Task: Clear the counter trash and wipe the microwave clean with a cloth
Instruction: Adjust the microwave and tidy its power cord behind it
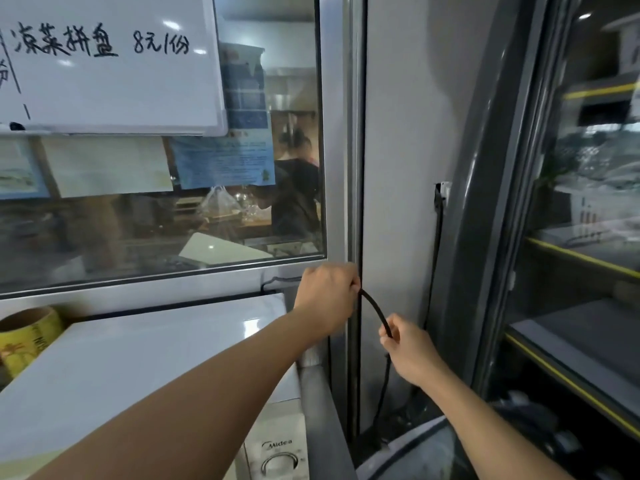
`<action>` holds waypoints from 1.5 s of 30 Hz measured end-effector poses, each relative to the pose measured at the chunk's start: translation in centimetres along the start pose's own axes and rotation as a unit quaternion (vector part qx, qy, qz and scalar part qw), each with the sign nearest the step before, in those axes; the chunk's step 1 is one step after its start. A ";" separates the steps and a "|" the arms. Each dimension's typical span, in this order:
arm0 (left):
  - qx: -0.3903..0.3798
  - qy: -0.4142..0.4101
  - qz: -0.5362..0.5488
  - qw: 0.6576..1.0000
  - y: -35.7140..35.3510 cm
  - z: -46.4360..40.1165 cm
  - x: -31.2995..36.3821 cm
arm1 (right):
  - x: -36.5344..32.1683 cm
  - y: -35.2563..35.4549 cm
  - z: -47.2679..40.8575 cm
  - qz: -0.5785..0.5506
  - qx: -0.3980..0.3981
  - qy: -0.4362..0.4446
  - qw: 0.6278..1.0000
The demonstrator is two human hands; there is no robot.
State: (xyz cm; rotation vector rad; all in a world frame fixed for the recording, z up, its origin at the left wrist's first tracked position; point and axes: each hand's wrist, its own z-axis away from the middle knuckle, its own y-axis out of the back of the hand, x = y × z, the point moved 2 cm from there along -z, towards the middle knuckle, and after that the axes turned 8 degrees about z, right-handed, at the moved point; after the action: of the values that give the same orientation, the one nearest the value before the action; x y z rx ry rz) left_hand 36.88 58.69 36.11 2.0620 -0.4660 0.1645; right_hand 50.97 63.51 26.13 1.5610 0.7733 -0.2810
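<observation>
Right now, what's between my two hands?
In the head view, a short arched stretch of black cable spans the gap: the left hand grips its upper end, the right hand pinches it lower down.

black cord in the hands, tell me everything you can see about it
The black cord is thin, smooth and rubbery looking. A short stretch bows in an arc between the left hand, which grips its upper end, and the right hand, which pinches it lower down. Below the right hand it hangs down beside the white microwave and the metal frame. Its ends are hidden.
</observation>
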 end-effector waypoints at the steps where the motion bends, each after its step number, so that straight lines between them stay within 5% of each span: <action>1: 0.007 0.005 0.006 1.000 0.5 0.3 -0.2 | 0.3 -0.4 0.3 0.006 -0.015 -0.010 1.000; 6: 0.002 -0.010 0.018 1.000 2.5 2.4 -1.3 | 0.7 -1.1 2.5 -0.072 -0.038 -0.085 0.993; 11: -0.028 -0.014 0.020 0.999 4.6 5.0 -1.5 | -1.5 0.3 5.0 -0.058 0.041 -0.094 0.993; 22: -0.061 -0.040 0.042 0.996 7.0 10.7 1.9 | -8.1 1.7 13.2 -0.026 0.133 -0.045 0.990; 27: -0.044 -0.009 0.104 0.994 8.6 12.2 1.1 | -8.6 1.4 15.4 0.010 0.097 -0.049 0.994; 31: -0.026 0.006 0.142 0.989 9.2 12.2 0.8 | -8.0 1.1 15.5 0.025 0.040 -0.065 0.997; 45: -0.010 0.032 0.140 0.990 7.8 6.0 3.4 | -5.4 7.4 8.4 -0.027 0.159 -0.006 0.987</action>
State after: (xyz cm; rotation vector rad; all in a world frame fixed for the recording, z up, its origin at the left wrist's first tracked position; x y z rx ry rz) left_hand 36.54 49.16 40.33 1.9574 -0.7124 0.3908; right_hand 53.73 54.16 33.78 1.8358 0.7903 -0.4719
